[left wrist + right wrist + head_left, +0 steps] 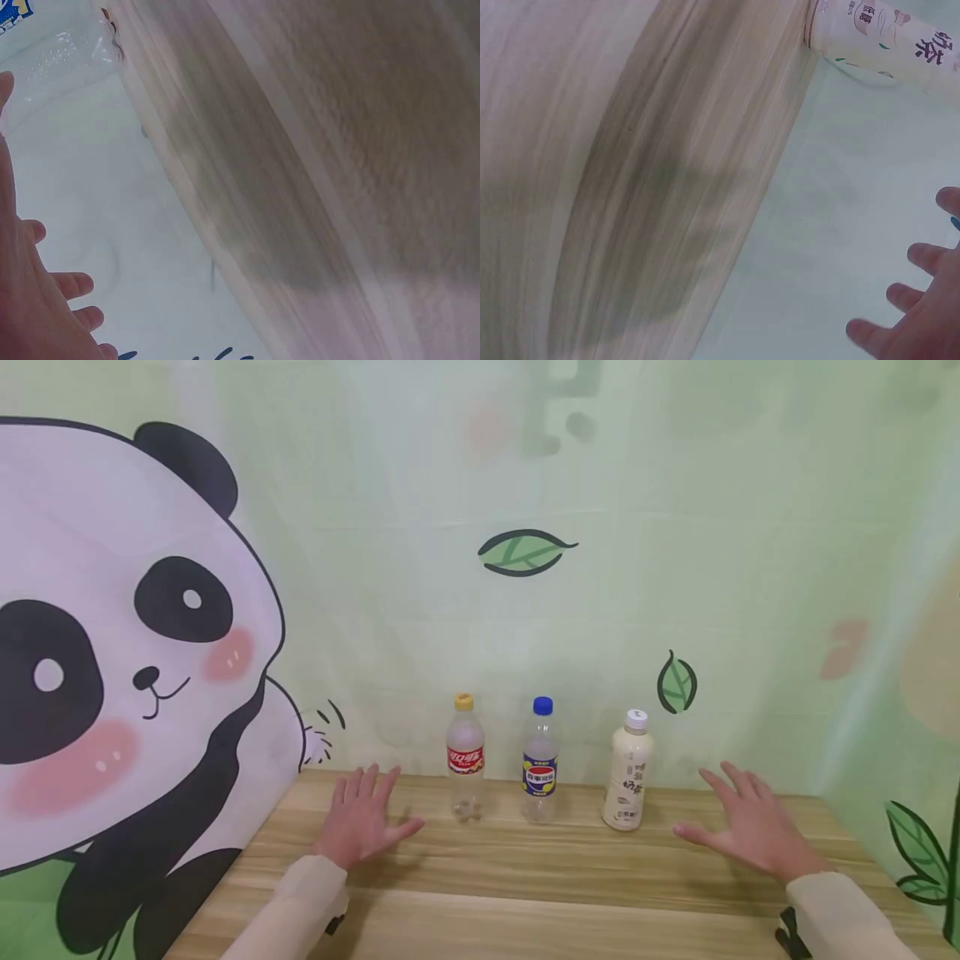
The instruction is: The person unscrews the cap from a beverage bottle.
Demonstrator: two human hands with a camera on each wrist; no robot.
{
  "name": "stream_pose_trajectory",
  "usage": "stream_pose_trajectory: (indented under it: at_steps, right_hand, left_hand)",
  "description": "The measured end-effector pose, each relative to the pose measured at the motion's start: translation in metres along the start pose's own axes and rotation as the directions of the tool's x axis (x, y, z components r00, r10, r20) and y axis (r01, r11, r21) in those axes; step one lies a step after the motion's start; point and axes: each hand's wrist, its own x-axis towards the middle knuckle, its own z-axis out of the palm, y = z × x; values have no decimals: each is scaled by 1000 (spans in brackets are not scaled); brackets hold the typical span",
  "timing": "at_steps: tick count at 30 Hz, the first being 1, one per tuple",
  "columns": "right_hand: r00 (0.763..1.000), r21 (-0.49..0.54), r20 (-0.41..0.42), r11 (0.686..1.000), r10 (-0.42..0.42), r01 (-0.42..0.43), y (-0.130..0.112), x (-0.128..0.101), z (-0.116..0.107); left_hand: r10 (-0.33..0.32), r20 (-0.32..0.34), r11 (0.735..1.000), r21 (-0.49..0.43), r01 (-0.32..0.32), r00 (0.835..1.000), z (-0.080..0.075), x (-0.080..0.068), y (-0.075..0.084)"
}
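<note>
A printed fabric backdrop, pale green with a cartoon panda and scattered leaves, is being shown behind a wood-grain table, its matte surface streaked in light and brown bands.

The left hand is being held flat just above the tabletop, fingers straight and spread apart, nothing being gripped; a cream sleeve is being worn down to the wrist. In the left wrist view its fingertips are being seen bare against the pale backdrop.

Just to the right of that hand and a little beyond it, a clear ribbed plastic bottle with a yellow cap and red label is being seen standing upright. Next beside it a clear bottle with a blue cap and blue-and-yellow label is standing, both looking nearly empty.

Further right, just left of the right hand, an opaque cream bottle with a white cap is standing, smooth and rounded, dark print running down it.

The right hand is likewise being held open over the table, fingers splayed, touching no bottle.
</note>
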Motion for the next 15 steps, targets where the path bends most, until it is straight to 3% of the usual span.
stream_pose_trajectory:
  at_steps: [15]
  right_hand:
    - [996, 129, -68, 989, -58, 66, -21, -7, -1]
  left_hand:
    - [74, 11, 992, -105, -73, 997, -3, -8, 26]
